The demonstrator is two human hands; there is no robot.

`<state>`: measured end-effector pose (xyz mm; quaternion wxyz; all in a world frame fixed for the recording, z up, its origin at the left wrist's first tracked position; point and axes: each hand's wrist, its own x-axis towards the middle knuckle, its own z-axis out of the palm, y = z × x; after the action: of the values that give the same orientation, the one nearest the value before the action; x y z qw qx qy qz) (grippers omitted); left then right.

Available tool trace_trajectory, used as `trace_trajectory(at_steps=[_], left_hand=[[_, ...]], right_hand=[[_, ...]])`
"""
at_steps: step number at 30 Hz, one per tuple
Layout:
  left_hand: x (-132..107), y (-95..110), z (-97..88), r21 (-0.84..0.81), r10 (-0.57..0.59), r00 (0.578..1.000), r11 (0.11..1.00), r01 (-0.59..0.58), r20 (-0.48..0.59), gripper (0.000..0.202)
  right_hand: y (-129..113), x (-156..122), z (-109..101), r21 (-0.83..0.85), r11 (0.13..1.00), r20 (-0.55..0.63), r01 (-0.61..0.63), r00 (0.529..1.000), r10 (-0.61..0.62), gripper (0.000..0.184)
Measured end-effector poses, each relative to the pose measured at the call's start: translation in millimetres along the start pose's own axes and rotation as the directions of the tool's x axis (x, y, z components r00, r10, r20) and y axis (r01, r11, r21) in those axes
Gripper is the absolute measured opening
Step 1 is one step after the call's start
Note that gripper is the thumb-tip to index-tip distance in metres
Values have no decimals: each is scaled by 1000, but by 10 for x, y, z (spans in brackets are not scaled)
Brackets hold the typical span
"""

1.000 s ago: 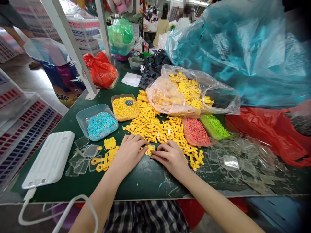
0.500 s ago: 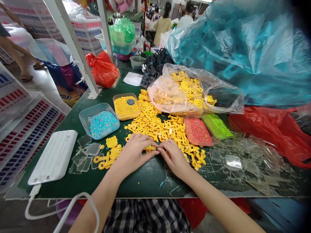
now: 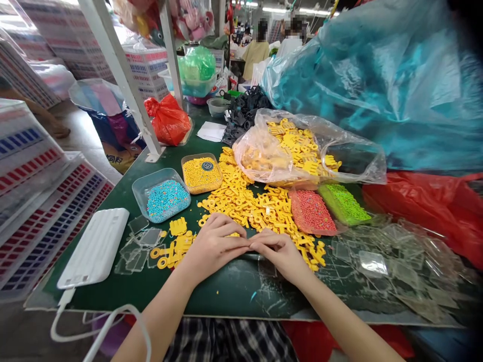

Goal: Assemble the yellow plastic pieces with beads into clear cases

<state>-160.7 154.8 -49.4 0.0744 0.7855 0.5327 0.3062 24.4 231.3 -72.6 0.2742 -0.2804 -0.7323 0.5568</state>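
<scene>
My left hand (image 3: 219, 244) and my right hand (image 3: 282, 253) meet fingertip to fingertip over the near side of a heap of yellow plastic pieces (image 3: 247, 203). Both hands are pinched closed. Whatever lies between the fingertips is hidden or too small to name. By my left wrist lies a small group of yellow pieces (image 3: 177, 249), some with rings, beside thin clear plastic squares (image 3: 141, 249). Past my right hand, a tray of red beads (image 3: 314, 211) and a tray of green beads (image 3: 345, 202) stand against the heap.
Blue beads (image 3: 168, 198) and yellow beads (image 3: 202, 173) fill trays at left. A white power bank (image 3: 94, 246) with a cable lies near the left edge. Clear plastic pieces (image 3: 392, 261) spread at right. Behind are an open bag of yellow pieces (image 3: 279, 151), black parts (image 3: 247, 110) and a large blue bag (image 3: 362, 90).
The view has tilted up slightly, so the table sits lower and further right in it. My fingertips stay together, with the right hand's fingers now flatter and more level.
</scene>
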Motion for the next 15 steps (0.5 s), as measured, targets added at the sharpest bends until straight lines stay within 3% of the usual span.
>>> trace_trajectory(at_steps=[9, 15], left_hand=[[30, 30, -37, -108, 26, 999, 994, -29, -24, 28], [45, 17, -50, -129, -49, 999, 990, 50, 9, 28]], right_hand=[[-61, -12, -50, 59, 998, 84, -34, 996, 29, 31], [-86, 4, -84, 131, 982, 86, -137, 988, 127, 39]])
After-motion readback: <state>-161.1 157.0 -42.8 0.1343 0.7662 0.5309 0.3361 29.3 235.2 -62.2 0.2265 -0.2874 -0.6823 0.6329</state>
